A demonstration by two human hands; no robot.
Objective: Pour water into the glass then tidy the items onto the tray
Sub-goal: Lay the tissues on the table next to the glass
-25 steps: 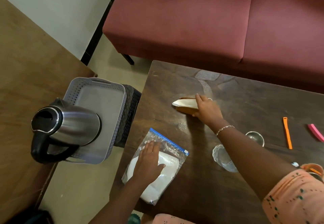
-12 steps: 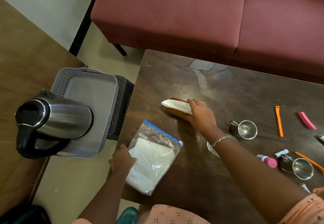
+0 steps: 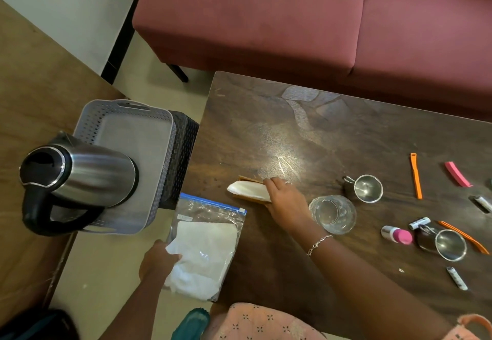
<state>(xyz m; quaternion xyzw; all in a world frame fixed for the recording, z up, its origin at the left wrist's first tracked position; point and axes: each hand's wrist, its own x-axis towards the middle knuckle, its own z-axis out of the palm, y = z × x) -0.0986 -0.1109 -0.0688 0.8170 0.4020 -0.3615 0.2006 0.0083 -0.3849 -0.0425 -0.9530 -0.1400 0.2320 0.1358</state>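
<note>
Shifted since the earlier frames: the zip bag [image 3: 205,249], formerly flat on the dark table [image 3: 332,137] under the left palm, had been drawn leftward so that it overhung the table's left edge.

Left hand [image 3: 157,261]: closed on the bag's lower left corner, fingers under, thumb on top. Bag clear with a blue seal strip, holding white folded material.

Right hand [image 3: 287,201]: laid over the near end of a wooden napkin holder [image 3: 251,193] with white napkins, which lay on the table beyond and to the right of the left hand. Whether the fingers gripped it or merely pressed on it could not be told. A bracelet [image 3: 319,244] sat on that wrist.

Glass [image 3: 332,214]: clear, upright on the table, just right of the right hand. Water level not discernible.

Tray [image 3: 125,116]: grey, perforated walls, off the table, beyond the left hand and to its left, resting on a dark basket [image 3: 181,158].

Kettle [image 3: 80,180]: steel body, black handle, standing on the tray's near left part.

Further right of the right hand, on the table: two small steel cups [image 3: 368,189], two orange sticks [image 3: 415,176], a pink strip [image 3: 458,174], a pink-capped bottle [image 3: 396,234], small tubes [image 3: 456,278].

Beyond the table: a maroon sofa [image 3: 292,15].
</note>
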